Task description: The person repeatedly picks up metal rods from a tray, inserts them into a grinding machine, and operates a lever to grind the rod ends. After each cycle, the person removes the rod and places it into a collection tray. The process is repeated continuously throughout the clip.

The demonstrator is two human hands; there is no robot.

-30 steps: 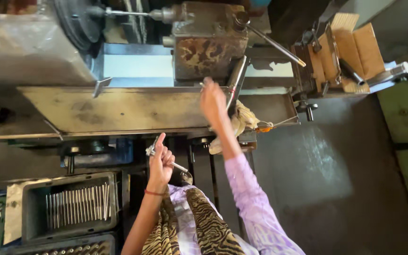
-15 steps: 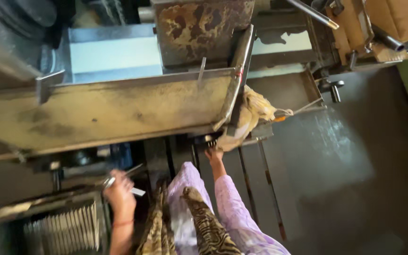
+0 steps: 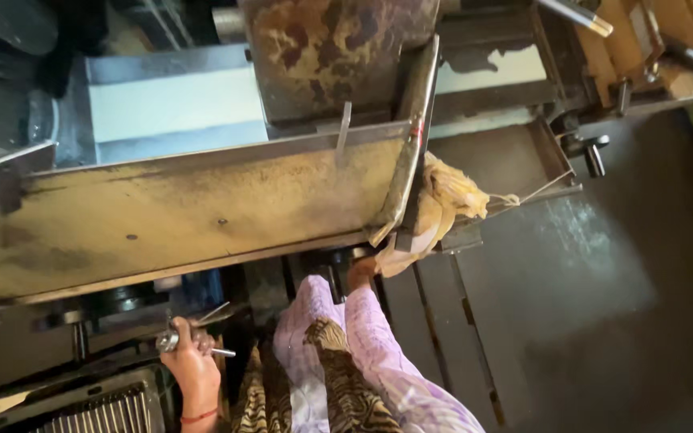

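The machine's sloped metal chute point(image 3: 162, 216) spans the upper view. A yellowish rag point(image 3: 435, 212) hangs at its right corner. The right hand point(image 3: 361, 273) reaches up just under the rag; its grip cannot be told. The left hand point(image 3: 190, 365) is closed on thin metal rods point(image 3: 198, 337), whose long axis runs roughly left to right, above a tray of rods point(image 3: 98, 413).

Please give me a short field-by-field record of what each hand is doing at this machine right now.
left hand: closed around a few thin metal rods, above a crate of similar rods
right hand: reaching under the metal tray, beside a yellowish rag; fingers hidden
machine: rusty block above tray
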